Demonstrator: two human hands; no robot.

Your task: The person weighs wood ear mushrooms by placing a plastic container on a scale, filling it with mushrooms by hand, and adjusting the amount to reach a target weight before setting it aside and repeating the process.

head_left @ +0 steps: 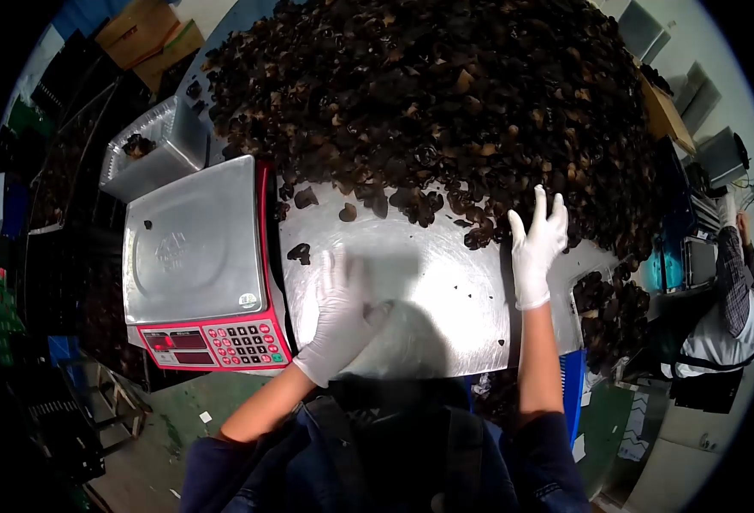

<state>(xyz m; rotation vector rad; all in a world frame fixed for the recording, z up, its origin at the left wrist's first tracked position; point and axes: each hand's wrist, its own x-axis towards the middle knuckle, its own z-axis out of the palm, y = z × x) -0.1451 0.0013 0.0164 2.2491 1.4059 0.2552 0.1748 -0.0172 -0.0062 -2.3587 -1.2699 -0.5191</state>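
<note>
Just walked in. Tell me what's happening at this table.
A person in white gloves stands at a metal table heaped with dark dried mushrooms. The right hand reaches to the heap's near edge, fingers spread. The left hand holds a clear container, blurred. Beside it sits an electronic scale, its pan nearly bare, and behind that a clear tub.

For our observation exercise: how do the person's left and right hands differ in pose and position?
The left hand lies on bare metal table beside the scale; the right hand reaches farther, fingers spread, to the dried mushroom pile's edge. Both wear white gloves and hold nothing.
</note>
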